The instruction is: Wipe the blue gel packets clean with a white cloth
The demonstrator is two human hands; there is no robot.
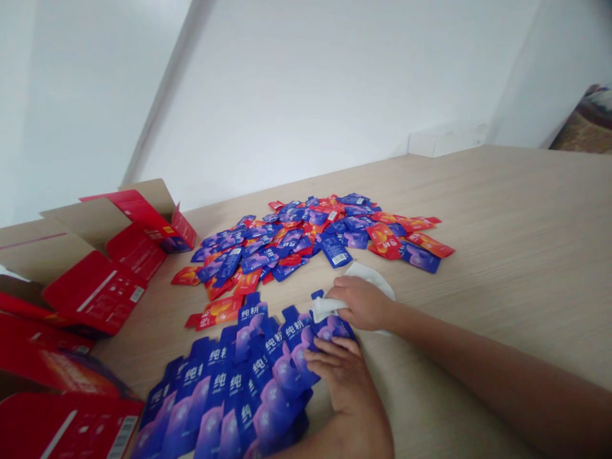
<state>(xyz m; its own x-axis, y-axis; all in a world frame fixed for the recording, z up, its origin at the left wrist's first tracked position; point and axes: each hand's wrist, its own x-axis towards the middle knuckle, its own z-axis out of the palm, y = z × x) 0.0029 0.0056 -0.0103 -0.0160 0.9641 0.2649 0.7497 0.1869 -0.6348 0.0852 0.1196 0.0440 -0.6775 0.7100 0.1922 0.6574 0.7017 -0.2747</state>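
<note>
Pale wood-grain table (478,255) runs to a white wall (287,83), seen from the head camera, with a small white box (444,140) at the far edge and a patterned fabric (588,121) beyond the far right corner. Toward the far middle of the table lies a loose heap of blue and red sachets (306,236). Opened red cardboard boxes (100,287) crowd the left side, just beside the near rows. Nearer, overlapping rows of blue sachets (224,395) fan out across the table. The left hand (342,376) rests open on the right end of those rows, fingers spread on the sachets, not clenching them. The right hand (361,303) grips a bunched white cloth (370,277), part of which spreads on the table, just beyond the rows' far right end.
</note>
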